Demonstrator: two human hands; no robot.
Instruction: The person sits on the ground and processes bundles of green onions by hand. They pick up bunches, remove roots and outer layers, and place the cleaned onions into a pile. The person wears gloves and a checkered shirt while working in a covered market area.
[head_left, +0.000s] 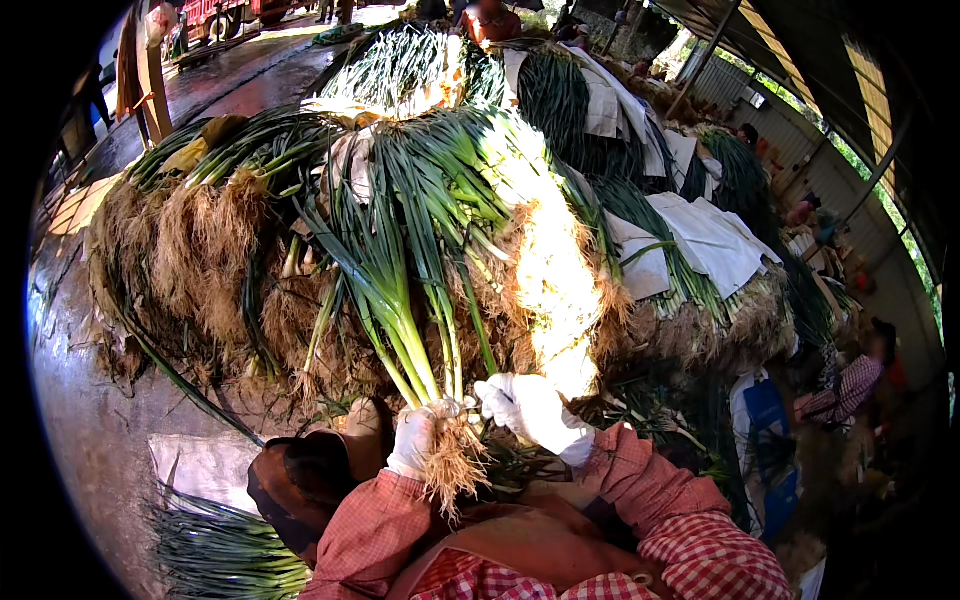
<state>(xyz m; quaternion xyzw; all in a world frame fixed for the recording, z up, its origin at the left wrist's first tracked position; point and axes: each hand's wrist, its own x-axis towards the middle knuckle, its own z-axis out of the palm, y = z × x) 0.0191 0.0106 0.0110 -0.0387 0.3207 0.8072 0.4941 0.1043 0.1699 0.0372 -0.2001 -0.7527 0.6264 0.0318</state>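
My left hand (415,440), in a white glove, is closed round a small bunch of leeks (420,350) at their white lower stems. Their pale, stringy roots (452,465) hang toward me, and the long green leaves reach up over the pile. Just to the right, my right hand (525,410), also white-gloved and in bright sun, has its fingers curled beside the stems; what they grip, if anything, I cannot make out. Beyond both hands rises a big heap of leeks (220,230) with dense brown roots facing me.
More leeks (230,555) lie at lower left by a pale sheet (195,465). Further heaps with white sheets (700,240) stand at the right under a metal roof. A co-worker (845,385) in a checked top is at far right, another (490,25) behind the pile. A red vehicle (215,15) stands top left.
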